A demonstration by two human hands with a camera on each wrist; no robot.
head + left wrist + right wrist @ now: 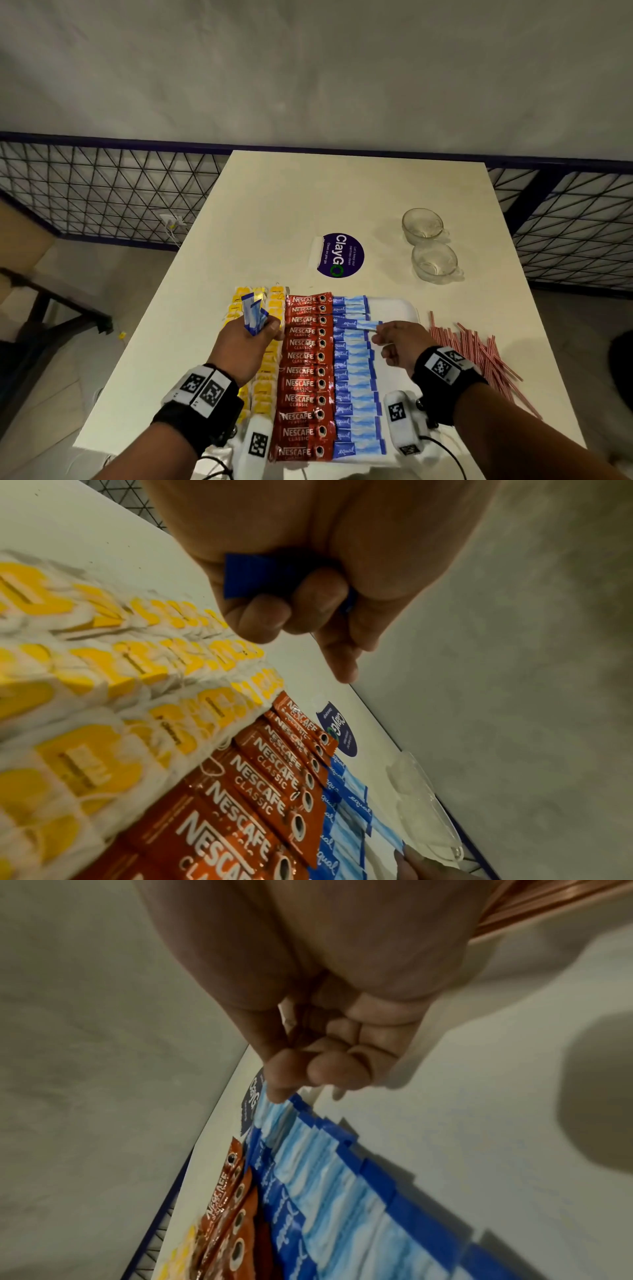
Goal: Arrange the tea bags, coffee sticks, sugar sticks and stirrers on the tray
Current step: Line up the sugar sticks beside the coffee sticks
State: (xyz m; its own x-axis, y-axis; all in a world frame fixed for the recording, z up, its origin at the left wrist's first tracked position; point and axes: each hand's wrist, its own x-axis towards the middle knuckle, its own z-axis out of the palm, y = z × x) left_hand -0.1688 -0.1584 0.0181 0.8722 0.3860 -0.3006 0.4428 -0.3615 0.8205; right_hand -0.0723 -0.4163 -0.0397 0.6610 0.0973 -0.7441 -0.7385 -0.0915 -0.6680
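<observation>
A white tray [404, 306] holds three columns: yellow tea bags [265, 373] on the left, red coffee sticks [303, 371] in the middle, blue sugar sticks [358, 380] on the right. My left hand [255, 334] hovers over the tea bags and grips a small bunch of blue sugar sticks [253, 313]; in the left wrist view their dark blue ends [246, 577] show inside the curled fingers. My right hand [394, 341] pinches the end of one sugar stick [356, 323] lying across the far part of the blue column. Red-and-white stirrers [479, 353] lie loose on the table right of the tray.
Two glass cups [428, 245] stand at the far right of the white table [308, 205]. A round purple sticker [339, 255] lies beyond the tray. A metal mesh fence runs behind the table.
</observation>
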